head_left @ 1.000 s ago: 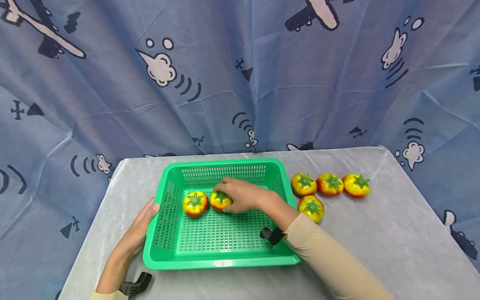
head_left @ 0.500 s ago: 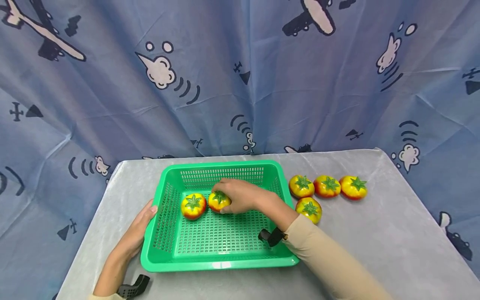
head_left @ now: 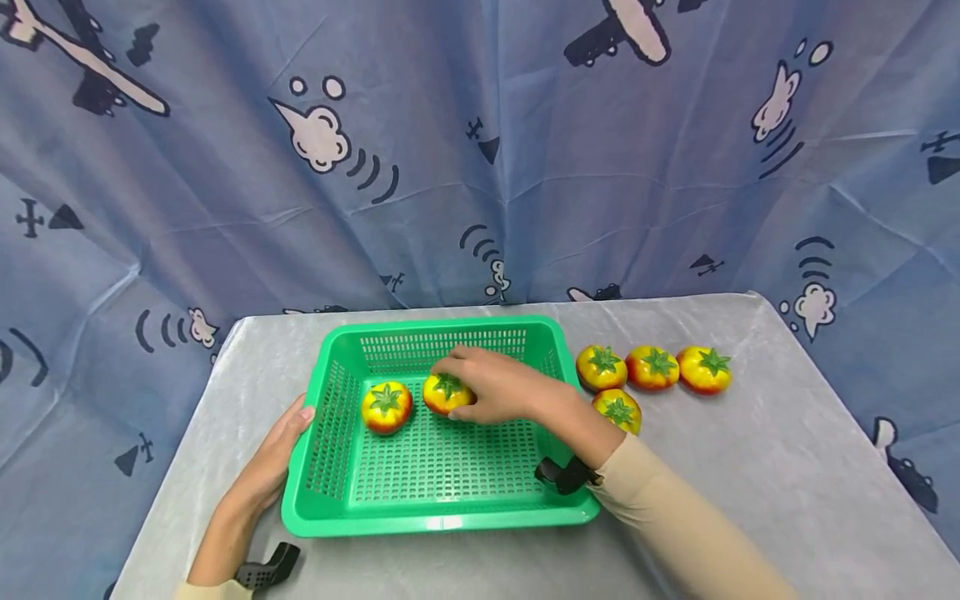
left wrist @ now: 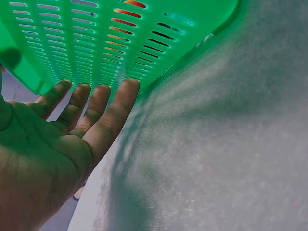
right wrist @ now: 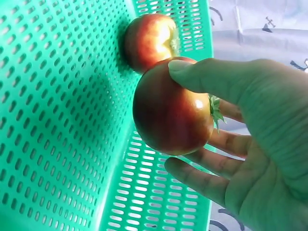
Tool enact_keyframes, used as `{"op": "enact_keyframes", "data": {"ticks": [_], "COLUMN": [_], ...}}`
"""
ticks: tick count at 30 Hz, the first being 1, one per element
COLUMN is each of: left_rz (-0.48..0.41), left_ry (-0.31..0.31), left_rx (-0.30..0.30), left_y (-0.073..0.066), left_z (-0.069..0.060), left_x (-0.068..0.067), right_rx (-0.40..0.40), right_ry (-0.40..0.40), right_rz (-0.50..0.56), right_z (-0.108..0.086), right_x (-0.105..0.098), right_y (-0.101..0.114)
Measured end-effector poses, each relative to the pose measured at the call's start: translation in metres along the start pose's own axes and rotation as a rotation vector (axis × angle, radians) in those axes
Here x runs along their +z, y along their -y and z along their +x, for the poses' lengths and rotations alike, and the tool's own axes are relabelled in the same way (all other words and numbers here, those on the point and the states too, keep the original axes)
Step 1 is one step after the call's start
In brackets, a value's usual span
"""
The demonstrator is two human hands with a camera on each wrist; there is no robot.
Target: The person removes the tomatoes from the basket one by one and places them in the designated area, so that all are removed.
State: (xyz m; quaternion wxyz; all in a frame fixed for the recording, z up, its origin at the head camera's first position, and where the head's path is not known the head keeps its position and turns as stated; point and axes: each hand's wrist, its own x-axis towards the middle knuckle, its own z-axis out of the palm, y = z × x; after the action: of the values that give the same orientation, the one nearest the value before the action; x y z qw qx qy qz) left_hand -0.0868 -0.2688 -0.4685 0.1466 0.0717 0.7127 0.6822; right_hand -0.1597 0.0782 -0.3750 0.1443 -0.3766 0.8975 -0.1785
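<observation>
My right hand (head_left: 495, 386) reaches into the green plastic basket (head_left: 442, 527) and grips a yellow-red tomato (head_left: 442, 395) with a green leafy top. In the right wrist view the thumb presses one side of this tomato (right wrist: 168, 113), with fingers on the far side. Left of it, a second tomato (head_left: 386, 408) sits in the basket. My left hand (head_left: 273, 458) is at the basket's left side, its thumb on the rim. In the left wrist view, the nearly straight fingers (left wrist: 113, 115) touch the basket's slotted outer wall (left wrist: 96, 43).
Right of the basket, several more tomatoes stand on the grey cloth-covered table (head_left: 750, 467): one nearest the basket (head_left: 601, 367), others farther right, and one tomato (head_left: 618, 411) in front, partly behind the right forearm. A blue patterned curtain (head_left: 480, 167) hangs behind the table.
Over the last half second my right hand and its tomato have shifted slightly right and up, widening the gap to the other tomato. The left hand stays at the basket's side.
</observation>
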Motion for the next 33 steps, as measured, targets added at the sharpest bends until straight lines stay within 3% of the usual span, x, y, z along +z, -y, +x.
{"op": "enact_keyframes", "data": {"ticks": [12, 21, 33], "left_rz": [-0.010, -0.022, -0.018], "left_ry": [0.002, 0.012, 0.007], "left_rx": [-0.002, 0.007, 0.005], "left_y": [-0.001, -0.001, 0.002], "left_z": [0.002, 0.001, 0.001], "left_x": [0.001, -0.001, 0.000], "right_rx": [-0.005, -0.031, -0.002], "right_ry": [-0.071, -0.185, -0.304], "right_rz": [-0.001, -0.031, 0.052], "right_z": [-0.036, -0.066, -0.100], "right_x": [-0.015, -0.027, -0.029], "right_y": [0.007, 0.010, 0.003]}}
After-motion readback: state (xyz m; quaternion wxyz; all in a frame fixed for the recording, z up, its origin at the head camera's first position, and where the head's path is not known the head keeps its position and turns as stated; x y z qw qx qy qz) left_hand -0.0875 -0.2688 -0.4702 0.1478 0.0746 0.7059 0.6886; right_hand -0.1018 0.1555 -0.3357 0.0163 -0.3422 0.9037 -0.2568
